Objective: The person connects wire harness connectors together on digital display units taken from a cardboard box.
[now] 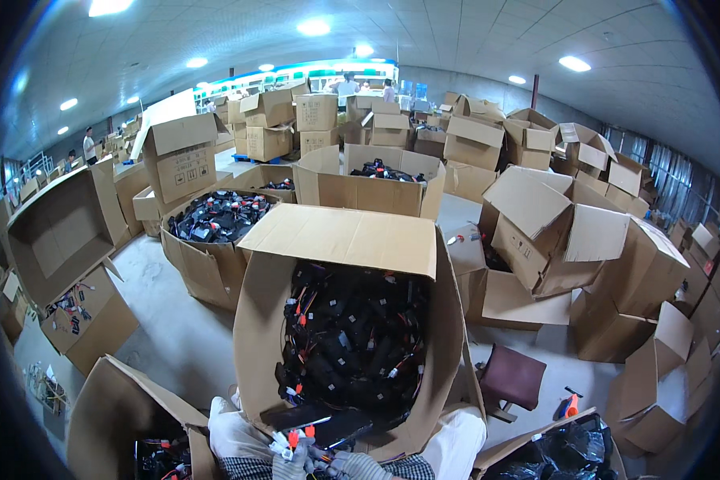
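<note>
A large open carton (256, 360) stands right in front of me, filled with black boxy modules (352, 328) with coloured wires and red and white plugs. At its near edge, my left hand (290, 464), in a pale knitted glove, is closed around a bunch of wires with red and white connectors (294, 438). My right hand (362, 466), in a striped grey glove, is close beside it with curled fingers; what it grips is hidden. Just beyond both hands lies a black module (340, 428) with a shiny flat side.
Cartons of similar black parts stand at left (216, 220) and beyond (376, 180). An open box (128, 408) is at lower left, and a carton with black plastic (568, 452) at lower right. A maroon stool (514, 376) stands right. Stacked cartons and people are farther back.
</note>
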Available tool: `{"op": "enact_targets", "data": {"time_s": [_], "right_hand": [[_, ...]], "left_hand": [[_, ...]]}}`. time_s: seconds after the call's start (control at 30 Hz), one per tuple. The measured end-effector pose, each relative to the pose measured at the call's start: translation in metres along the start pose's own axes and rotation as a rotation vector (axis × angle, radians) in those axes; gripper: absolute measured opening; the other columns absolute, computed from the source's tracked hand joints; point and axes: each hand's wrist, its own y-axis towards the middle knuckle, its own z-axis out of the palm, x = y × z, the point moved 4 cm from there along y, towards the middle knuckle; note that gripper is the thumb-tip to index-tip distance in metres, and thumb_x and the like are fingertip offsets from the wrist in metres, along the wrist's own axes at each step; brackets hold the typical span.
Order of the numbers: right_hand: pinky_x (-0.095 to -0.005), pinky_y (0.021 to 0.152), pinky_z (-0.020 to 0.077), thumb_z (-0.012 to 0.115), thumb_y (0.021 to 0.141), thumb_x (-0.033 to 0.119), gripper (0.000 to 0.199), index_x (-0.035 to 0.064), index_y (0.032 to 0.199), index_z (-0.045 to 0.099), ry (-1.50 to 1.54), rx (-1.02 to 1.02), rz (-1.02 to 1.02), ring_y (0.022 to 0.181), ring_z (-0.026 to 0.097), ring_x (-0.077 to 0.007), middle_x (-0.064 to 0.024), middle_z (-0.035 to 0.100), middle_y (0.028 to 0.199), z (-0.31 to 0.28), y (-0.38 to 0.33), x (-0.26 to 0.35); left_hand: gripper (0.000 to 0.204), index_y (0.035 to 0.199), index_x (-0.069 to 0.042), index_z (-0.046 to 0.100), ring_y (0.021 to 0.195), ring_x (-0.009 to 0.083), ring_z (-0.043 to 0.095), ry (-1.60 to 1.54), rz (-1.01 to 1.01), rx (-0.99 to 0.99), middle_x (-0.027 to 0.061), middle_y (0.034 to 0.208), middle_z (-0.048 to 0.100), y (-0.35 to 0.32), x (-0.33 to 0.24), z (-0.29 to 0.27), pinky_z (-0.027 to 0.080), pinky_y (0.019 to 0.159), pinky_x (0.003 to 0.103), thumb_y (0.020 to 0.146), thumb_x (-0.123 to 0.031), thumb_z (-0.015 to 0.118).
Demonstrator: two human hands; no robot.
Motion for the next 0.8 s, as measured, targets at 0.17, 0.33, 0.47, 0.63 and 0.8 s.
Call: {"op": "enact_targets", "data": {"time_s": [0.17,0.33,0.47,0.63,0.8], "right_hand": [[-0.0389,0.051,0.0444,0.055,0.088,0.029,0.031,0.0067,0.066,0.057,0.147,-0.169,0.271,0.057,0.054,-0.0302,-0.0109,0.053,0.065,0.014,-0.011,0.001],[-0.0345,0.055,0.0445,0.052,0.085,0.019,0.014,0.0107,0.078,0.06,0.027,0.107,-0.009,0.067,0.054,-0.0231,-0.0048,0.052,0.07,0.016,-0.013,0.02],[-0.0323,0.065,0.048,0.044,0.086,0.018,0.02,0.0152,0.1,0.058,-0.035,0.202,-0.067,0.077,0.056,-0.0225,-0.0067,0.056,0.083,0.041,-0.031,-0.028],[-0.0404,0.055,0.049,0.042,0.088,0.017,0.022,0.0111,0.103,0.056,-0.043,0.449,-0.052,0.071,0.06,-0.0295,-0.0129,0.057,0.071,0.011,0.004,0.002],[-0.0333,0.073,0.0513,0.042,0.085,0.018,0.041,0.0085,0.124,0.045,0.013,0.247,-0.227,0.095,0.056,-0.0252,-0.013,0.055,0.1,0.031,-0.013,-0.007]], "left_hand": [[0.02,0.106,-0.005,0.054,0.058,0.0031,0.043,0.025,0.076,-0.111,-0.0014,0.077,0.055,-0.007,0.031,-0.02,0.034,0.049,0.016,0.095,-0.018,0.044],[0.021,0.109,-0.005,0.053,0.058,0.0054,0.044,-0.01,-0.016,-0.052,-0.0004,0.078,0.056,-0.017,0.031,-0.025,0.034,0.05,0.018,0.095,-0.019,0.044],[0.026,0.112,-0.004,0.052,0.058,0.0112,0.045,0.64,0.62,0.087,0.0021,0.075,0.055,-0.009,0.012,-0.005,0.035,0.049,0.024,0.095,-0.022,0.043],[0.042,0.123,0.003,0.044,0.104,0.0401,0.052,1.15,0.433,0.116,0.0266,0.115,0.051,-0.003,0.038,-0.043,0.04,0.09,0.05,0.085,-0.012,0.053],[0.039,0.12,0.0,0.051,0.1,0.0271,0.056,0.466,0.301,-0.051,0.0192,0.115,0.055,0.005,0.05,-0.054,0.045,0.085,0.035,0.082,-0.005,0.058]]}}
